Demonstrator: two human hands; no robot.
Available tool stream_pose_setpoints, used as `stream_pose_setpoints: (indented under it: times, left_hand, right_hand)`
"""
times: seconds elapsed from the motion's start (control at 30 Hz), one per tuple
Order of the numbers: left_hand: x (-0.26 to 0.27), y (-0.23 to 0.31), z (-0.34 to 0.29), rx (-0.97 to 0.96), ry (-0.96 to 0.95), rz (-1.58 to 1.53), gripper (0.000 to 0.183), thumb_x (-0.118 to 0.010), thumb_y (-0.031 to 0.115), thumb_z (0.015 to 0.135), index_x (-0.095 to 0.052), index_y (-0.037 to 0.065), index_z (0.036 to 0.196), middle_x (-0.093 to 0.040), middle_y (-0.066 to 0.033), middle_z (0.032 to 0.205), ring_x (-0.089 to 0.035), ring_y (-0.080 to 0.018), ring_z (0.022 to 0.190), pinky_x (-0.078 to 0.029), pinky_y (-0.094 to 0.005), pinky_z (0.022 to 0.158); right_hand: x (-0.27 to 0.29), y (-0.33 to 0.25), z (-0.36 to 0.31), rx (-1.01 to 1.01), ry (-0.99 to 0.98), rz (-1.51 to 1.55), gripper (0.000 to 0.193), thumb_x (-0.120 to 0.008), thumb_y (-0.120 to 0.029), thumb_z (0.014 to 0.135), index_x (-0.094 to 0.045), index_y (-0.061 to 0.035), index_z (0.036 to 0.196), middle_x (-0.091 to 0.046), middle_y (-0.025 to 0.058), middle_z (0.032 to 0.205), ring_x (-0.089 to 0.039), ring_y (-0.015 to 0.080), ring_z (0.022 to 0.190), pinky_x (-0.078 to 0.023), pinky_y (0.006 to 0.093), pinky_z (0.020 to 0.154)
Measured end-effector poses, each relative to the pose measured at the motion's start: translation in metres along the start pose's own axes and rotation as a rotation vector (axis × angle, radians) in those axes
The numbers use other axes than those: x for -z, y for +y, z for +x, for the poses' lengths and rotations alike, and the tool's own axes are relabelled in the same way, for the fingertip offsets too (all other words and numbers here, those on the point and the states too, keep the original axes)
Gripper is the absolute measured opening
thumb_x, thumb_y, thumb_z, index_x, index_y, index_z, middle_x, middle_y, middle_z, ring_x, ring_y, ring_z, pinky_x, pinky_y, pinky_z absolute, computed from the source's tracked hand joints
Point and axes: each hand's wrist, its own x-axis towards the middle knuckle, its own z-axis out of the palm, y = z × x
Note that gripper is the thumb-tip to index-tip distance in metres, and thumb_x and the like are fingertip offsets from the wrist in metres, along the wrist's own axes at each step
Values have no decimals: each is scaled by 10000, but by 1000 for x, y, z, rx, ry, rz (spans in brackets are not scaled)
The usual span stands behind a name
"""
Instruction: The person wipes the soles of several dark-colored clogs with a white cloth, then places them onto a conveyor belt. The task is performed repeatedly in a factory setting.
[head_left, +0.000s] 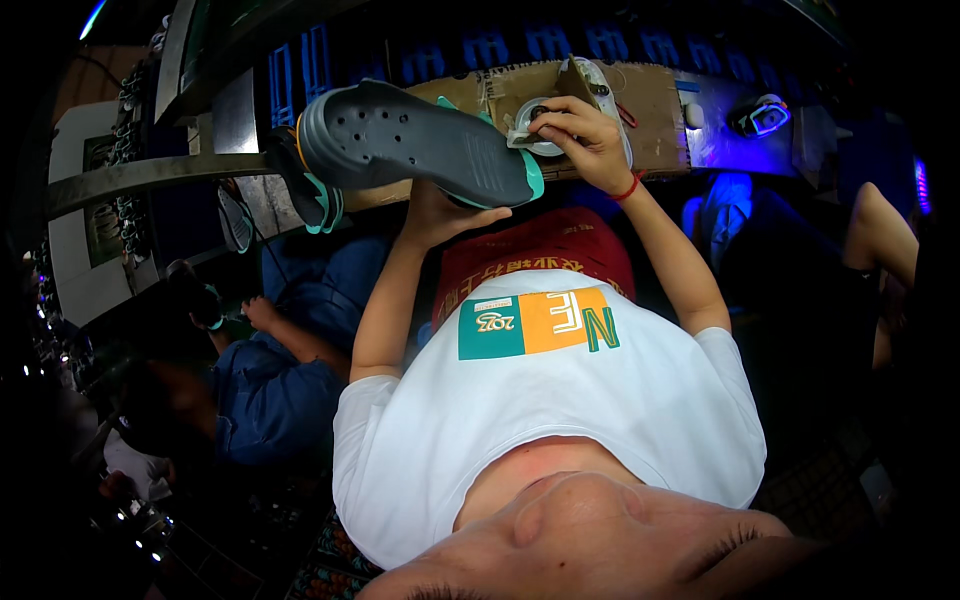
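Observation:
A dark grey shoe (400, 140) with teal edges lies across my left hand (440, 215), its underside turned up. Several small dark round marks dot that surface. The fingers of my left hand curl under the shoe and are partly hidden by it. Just right of the shoe's teal end, my right hand (590, 140) has its thumb and fingers pinched together over a white round container (540, 125). Whatever sits in that pinch is too small to name. A pale strip (520, 138) lies between the container and the shoe.
Brown cardboard (655, 110) covers the bench beyond my hands. Another dark shoe (305, 190) with teal trim stands at the left, by a metal bar (150, 180). A shoe (765, 118) sits under blue light at the right. People sit on both sides.

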Motion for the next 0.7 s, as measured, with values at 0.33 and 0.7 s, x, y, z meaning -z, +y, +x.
stream_pose_setpoints:
  times: [0.33, 0.7]
  left_hand:
    - [-11, 6, 4, 68, 104, -445, 1036, -885, 134, 553, -235, 35, 1353, -420, -118, 1267, -475, -234, 1170, -420, -365, 981]
    - [-11, 11, 5, 98, 58, -516, 1096, -880, 105, 551, -187, 42, 1398, -371, -117, 1321, -417, -237, 1239, -381, -378, 1035]
  right_hand:
    - [1, -19, 23, 99, 41, -51, 143, -665, -1, 793, -705, -36, 927, -631, 106, 956, -633, 187, 787, -501, 253, 665]
    - [12, -25, 28, 157, -35, -33, 174, -675, 17, 768, -696, -43, 930, -624, 109, 971, -632, 184, 795, -495, 250, 662]
